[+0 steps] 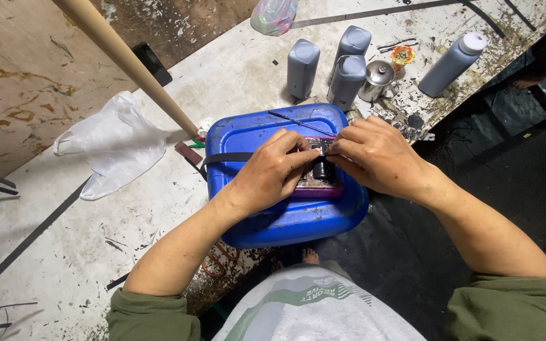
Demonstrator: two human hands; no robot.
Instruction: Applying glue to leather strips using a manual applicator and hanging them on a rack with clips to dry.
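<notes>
A blue plastic jerrycan (266, 227) lies on its side at the table edge. On top of it sits a small purple-rimmed tray (318, 187) with a dark small object (321, 168) in it. My left hand (272, 173) and my right hand (374, 155) meet over that tray, fingertips pinching the dark object and a shiny bit between them. A black strap (225, 158) runs across the jerrycan under my left hand. A thin black rod (298, 122) lies on the can's far side.
Three grey bottles (303, 66) and a fourth white-capped one (453, 63) stand at the back beside a small metal can (376, 77). A white plastic bag (118, 142) lies left; a wooden pole (124, 60) slants over the table. Dark floor lies right.
</notes>
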